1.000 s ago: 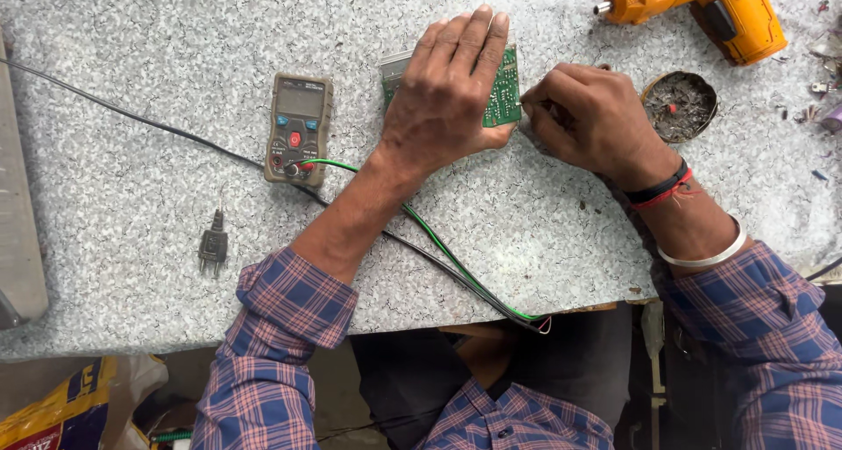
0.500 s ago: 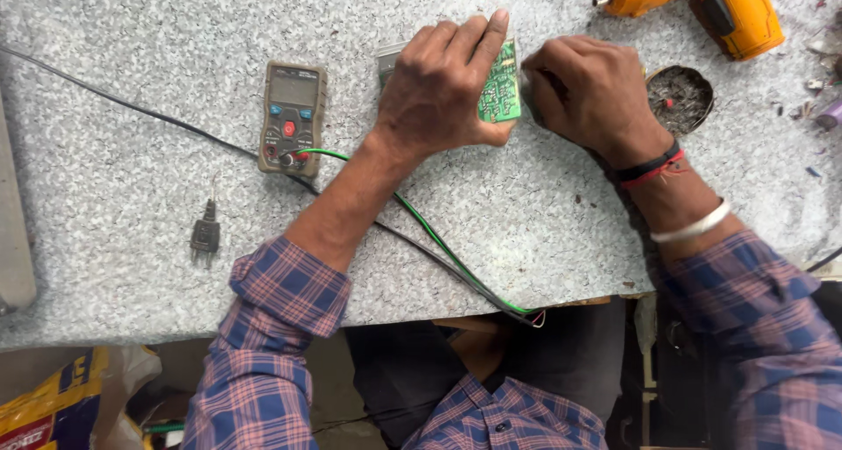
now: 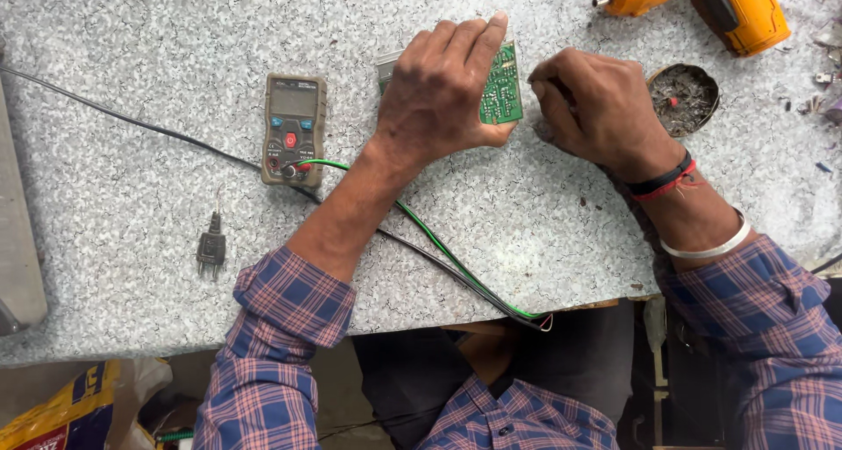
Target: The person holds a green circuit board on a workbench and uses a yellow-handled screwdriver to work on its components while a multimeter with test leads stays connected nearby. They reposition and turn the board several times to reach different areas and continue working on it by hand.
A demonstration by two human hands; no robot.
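The left hand (image 3: 438, 95) lies flat, pinning the green board (image 3: 502, 86) near the table's (image 3: 114, 266) far edge. The right hand (image 3: 596, 103) is curled beside it; its grip is hidden. The meter (image 3: 294, 130) is wired with 2 leads, so testing seems underway, unfinished.

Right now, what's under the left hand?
The left hand lies flat on a green circuit board; only the board's right edge shows. The rest, and anything beneath it, is covered.
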